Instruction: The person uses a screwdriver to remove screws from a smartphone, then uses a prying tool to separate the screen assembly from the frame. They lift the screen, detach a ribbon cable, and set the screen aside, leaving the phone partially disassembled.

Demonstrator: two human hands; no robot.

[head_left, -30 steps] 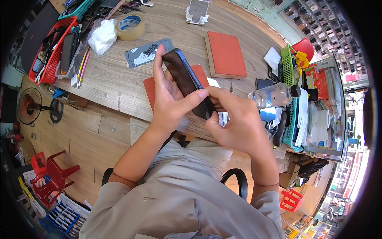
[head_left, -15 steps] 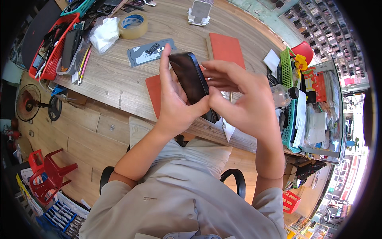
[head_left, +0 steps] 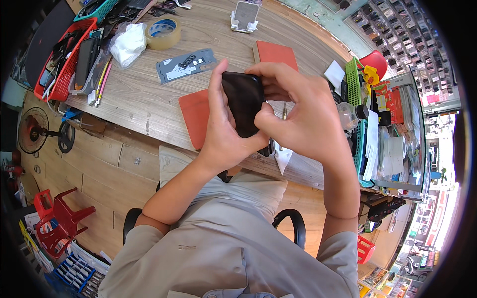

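Between my two hands, above the table's near edge, is a dark smartphone [head_left: 242, 102] with its glossy dark face toward me. My left hand [head_left: 223, 131] grips it along its left side and lower end. My right hand [head_left: 298, 111] holds its right edge, fingers at the upper corner and thumb against the side. Under the hands lies an orange-red pad [head_left: 191, 115], partly covered. By my right hand a thin screwdriver-like tool [head_left: 284, 113] lies near a white pointed piece [head_left: 283, 160]. Beyond the phone rests a grey plate with small parts [head_left: 185, 64].
A tape roll [head_left: 163, 34], a white plastic bag [head_left: 127, 45] and a red basket of phones and tools [head_left: 52, 87] stand at the left. An orange box [head_left: 277, 55] and a phone stand [head_left: 244, 19] lie farther back. A bottle [head_left: 349, 115] and green baskets [head_left: 353, 85] line the right.
The phone has turned so more of its dark face shows toward me. My right fingers have come from beside it onto its upper right edge.
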